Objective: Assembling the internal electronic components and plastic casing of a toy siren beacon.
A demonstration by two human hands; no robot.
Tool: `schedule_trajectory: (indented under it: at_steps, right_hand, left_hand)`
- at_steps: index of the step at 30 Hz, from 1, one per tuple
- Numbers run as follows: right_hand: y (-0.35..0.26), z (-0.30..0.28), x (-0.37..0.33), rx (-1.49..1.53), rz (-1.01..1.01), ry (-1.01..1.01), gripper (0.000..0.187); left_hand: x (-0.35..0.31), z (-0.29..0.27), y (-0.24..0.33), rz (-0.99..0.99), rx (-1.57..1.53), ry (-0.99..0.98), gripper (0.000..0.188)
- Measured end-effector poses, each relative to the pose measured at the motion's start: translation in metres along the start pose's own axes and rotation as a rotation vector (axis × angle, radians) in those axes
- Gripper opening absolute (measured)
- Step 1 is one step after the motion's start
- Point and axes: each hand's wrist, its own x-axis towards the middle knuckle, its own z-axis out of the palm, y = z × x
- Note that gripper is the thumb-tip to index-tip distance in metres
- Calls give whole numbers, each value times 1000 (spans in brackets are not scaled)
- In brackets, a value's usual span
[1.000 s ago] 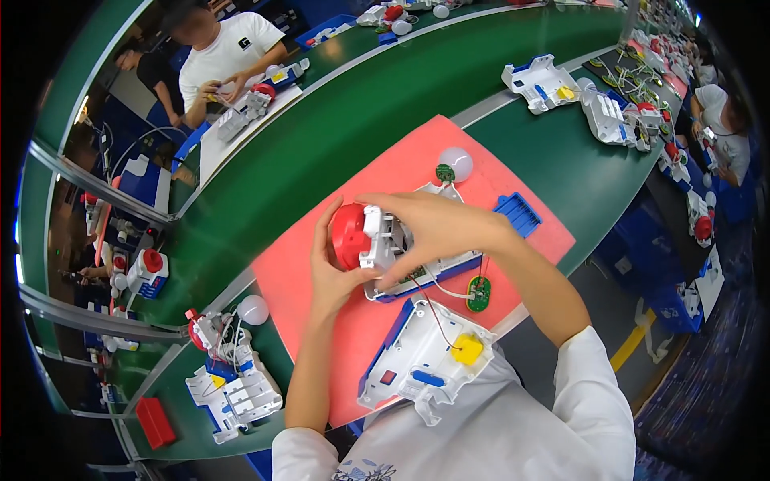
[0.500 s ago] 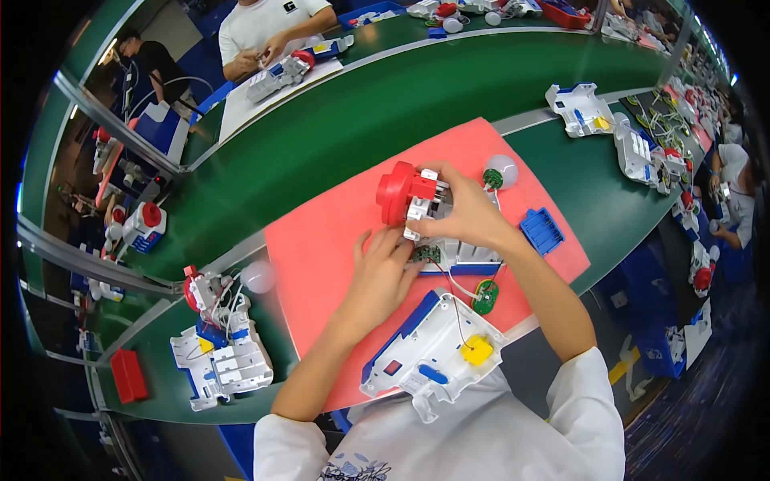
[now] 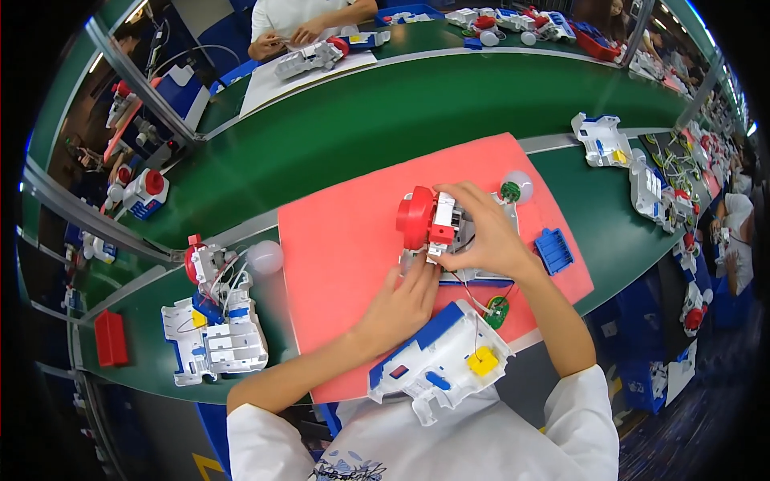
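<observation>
My right hand [image 3: 491,234] pinches a white bracket [image 3: 443,218] between thumb and fingers; a round red cap [image 3: 415,216] is joined to it on the left. My left hand [image 3: 401,303] reaches up from below, fingers close together, its tips hidden at the bracket's lower end. Beneath both lies a white and blue housing half [image 3: 481,276], largely covered by the hands. Thin wires run from there to a round green circuit board [image 3: 497,313]. Nearer to me lies another white and blue shell [image 3: 437,365] with a yellow piece [image 3: 483,361] inside.
A pink mat [image 3: 337,264] covers the work spot. On it are a frosted bulb [image 3: 521,186] and a blue tray-like cover [image 3: 554,251]. An opened unit [image 3: 220,329] and a red box [image 3: 111,338] lie left. Across the green belt [image 3: 361,120], another person [image 3: 313,24] works.
The view has shifted, so the scene sits differently in it. My left fingers have slid further under the red-and-white part, which my right hand still grips and has turned slightly.
</observation>
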Motion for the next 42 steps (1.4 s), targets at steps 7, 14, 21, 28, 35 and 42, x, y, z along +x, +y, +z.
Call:
schedule_trajectory:
  at_steps: [7,14,21,28,35,42]
  right_hand:
    - [3,-1,-1,-167,-120,-67,91]
    - [1,2,0,-231,-142,-129,97]
    - [-1,7,1,-223,-67,-149,92]
    - [-5,6,7,-397,-89,-146,89]
    - [-3,1,7,-444,-107,-147,89]
    - [-2,0,-2,-412,-71,-121,97]
  left_hand:
    - [1,-7,15,151,46,-39,49]
    - [2,-3,17,167,-2,-5,48]
    - [-1,-8,24,102,52,-31,50]
    - [-18,-8,26,-56,-95,-19,51]
    - [-13,-20,-62,-131,-458,179,56]
    - [28,28,-96,-695,-1127,-137,76]
